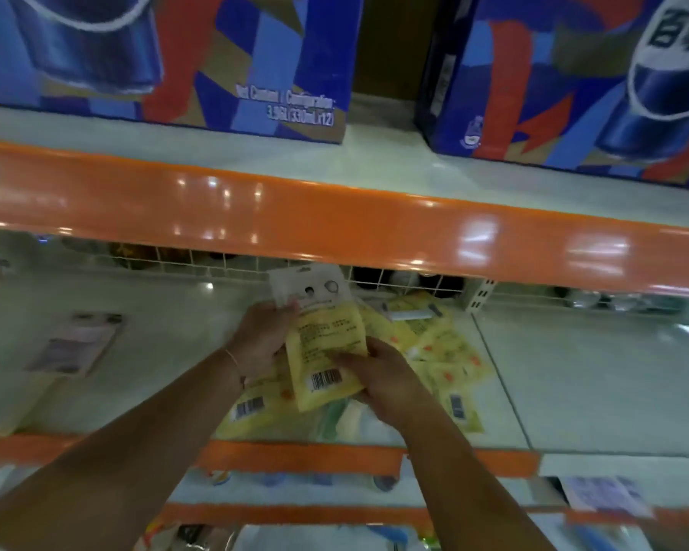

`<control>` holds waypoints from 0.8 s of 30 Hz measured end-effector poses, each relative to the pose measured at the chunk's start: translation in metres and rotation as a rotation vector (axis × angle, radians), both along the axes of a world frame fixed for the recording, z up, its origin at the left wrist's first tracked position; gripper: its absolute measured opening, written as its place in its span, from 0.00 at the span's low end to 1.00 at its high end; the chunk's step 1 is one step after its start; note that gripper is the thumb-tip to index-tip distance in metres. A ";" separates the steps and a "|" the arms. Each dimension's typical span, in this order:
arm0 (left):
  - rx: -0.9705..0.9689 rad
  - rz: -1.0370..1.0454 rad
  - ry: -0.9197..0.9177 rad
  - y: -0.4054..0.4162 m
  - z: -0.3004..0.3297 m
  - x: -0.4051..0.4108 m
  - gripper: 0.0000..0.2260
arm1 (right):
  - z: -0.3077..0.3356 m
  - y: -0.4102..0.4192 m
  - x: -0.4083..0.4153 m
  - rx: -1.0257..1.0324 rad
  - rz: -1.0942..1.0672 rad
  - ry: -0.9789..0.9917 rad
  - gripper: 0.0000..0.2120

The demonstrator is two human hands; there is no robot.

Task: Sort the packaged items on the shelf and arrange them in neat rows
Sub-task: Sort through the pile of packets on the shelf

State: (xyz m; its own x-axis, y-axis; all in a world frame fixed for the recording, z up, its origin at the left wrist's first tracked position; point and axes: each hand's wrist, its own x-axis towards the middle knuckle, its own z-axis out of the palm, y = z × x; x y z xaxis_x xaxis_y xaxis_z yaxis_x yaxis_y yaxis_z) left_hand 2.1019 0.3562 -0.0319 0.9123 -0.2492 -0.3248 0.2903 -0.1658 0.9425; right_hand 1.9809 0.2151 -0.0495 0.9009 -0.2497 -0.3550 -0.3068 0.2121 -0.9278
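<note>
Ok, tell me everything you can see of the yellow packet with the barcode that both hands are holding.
The flat yellow plastic packet with a barcode shows its printed back: lines of small blurred text above, a black barcode on a white patch near the lower edge. Its top is a white header card with a hang hole. It is held tilted above the loose pile of similar yellow packets. The left hand grips its upper left edge; the right hand pinches its right side.

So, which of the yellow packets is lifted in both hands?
The barcode-side-up packet, gripped by left hand and right hand; the others lie on the shelf.

Both hands [323,359] around a yellow packet [327,351] above the shelf [176,351].
</note>
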 end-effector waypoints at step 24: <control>0.285 -0.650 -0.399 -0.201 0.001 -0.118 0.19 | -0.023 -0.251 -0.139 -0.594 -0.526 0.354 0.08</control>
State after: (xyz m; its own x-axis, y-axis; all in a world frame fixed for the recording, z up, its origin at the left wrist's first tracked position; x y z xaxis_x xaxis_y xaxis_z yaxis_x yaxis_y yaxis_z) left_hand 1.9842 0.1552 -0.0310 0.6746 -0.7255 -0.1362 -0.2956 -0.4346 0.8507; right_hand 1.8419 -0.0355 -0.0721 0.4777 -0.8356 -0.2713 -0.5968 -0.0820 -0.7982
